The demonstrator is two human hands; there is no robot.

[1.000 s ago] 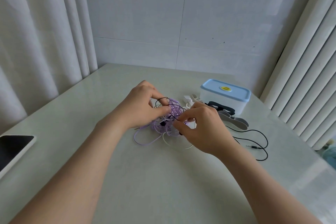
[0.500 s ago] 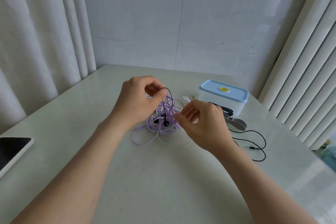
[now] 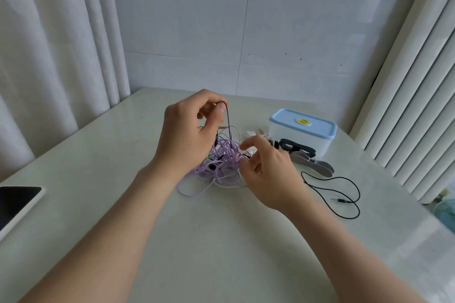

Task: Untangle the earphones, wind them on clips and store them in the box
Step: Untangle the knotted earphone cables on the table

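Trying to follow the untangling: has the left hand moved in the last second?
Yes. The left hand has risen, drawing a black cable up from the earphone tangle; its pinch now sits higher than the box lid.

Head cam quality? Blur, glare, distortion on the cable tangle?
Head view: soft, even daylight, faint shadows; mild sheen on the pale glossy table at right; fisheye bends the white curtains at the edges; right hand fingertips slightly smeared; purple, black and white earphone tangle is readable.
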